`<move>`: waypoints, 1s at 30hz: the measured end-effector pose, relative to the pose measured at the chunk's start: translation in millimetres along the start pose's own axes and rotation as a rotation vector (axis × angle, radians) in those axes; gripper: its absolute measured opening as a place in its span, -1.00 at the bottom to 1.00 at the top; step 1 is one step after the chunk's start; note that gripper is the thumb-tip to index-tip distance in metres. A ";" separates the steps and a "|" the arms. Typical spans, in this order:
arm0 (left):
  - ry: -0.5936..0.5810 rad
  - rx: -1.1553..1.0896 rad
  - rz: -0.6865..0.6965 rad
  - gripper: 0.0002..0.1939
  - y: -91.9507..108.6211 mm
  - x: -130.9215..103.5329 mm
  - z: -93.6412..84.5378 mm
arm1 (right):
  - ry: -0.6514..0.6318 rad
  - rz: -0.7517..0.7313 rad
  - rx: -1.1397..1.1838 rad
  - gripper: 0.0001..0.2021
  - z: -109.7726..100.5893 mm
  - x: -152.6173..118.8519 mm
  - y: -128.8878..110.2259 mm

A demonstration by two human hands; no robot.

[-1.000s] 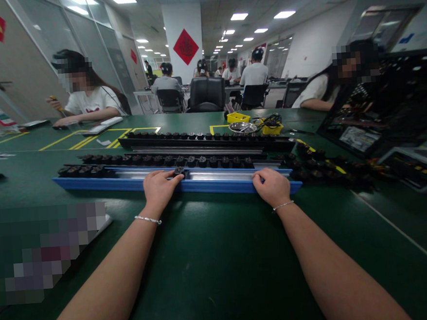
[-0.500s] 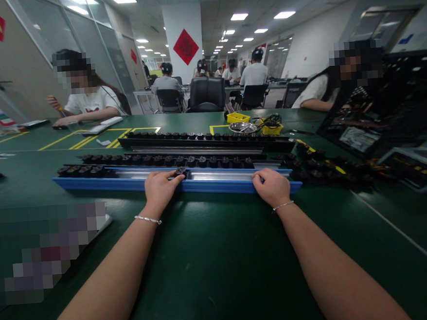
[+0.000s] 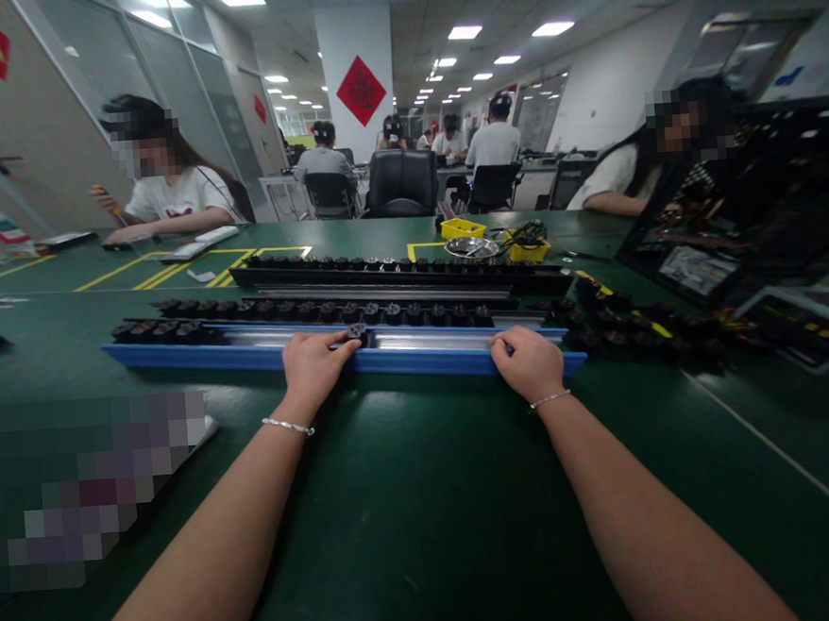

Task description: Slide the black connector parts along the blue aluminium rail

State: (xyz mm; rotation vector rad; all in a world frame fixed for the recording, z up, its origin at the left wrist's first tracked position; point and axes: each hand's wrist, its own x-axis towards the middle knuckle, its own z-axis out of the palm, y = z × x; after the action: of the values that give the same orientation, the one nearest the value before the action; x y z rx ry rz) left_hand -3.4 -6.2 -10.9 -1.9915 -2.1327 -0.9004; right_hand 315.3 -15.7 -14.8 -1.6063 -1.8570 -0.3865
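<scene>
A long blue channel (image 3: 418, 359) with a shiny metal inside lies across the green table in front of me. My left hand (image 3: 313, 363) pinches a small round black part (image 3: 357, 333) between thumb and fingers, at the middle of the channel. My right hand (image 3: 529, 357) is closed over the channel's right end, gripping its near wall. Several like black parts (image 3: 175, 331) sit in a row at the channel's left end. Between that row and my left hand the metal inside shows bare. What kind of part it is I cannot tell.
Behind the channel run further long strips with rows of black parts (image 3: 393, 312). Loose black parts (image 3: 618, 320) lie to the right, near a black open case (image 3: 754, 202). A metal dish (image 3: 472, 248) and yellow trays (image 3: 463, 229) stand farther back. Co-workers sit left and right.
My left hand has shifted slightly to the right along the channel with the black part. My right hand stays where it was.
</scene>
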 end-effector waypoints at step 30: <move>-0.004 -0.051 0.039 -0.68 0.8 0.2 0.3 | -0.009 0.019 0.004 -0.75 0.4 0.0 -0.2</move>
State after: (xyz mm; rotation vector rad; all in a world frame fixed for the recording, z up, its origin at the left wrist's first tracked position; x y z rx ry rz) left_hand -2.6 -5.9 -10.8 -2.0530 -2.0857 -0.9540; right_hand 314.9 -15.5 -15.1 -1.6246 -1.8465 -0.3669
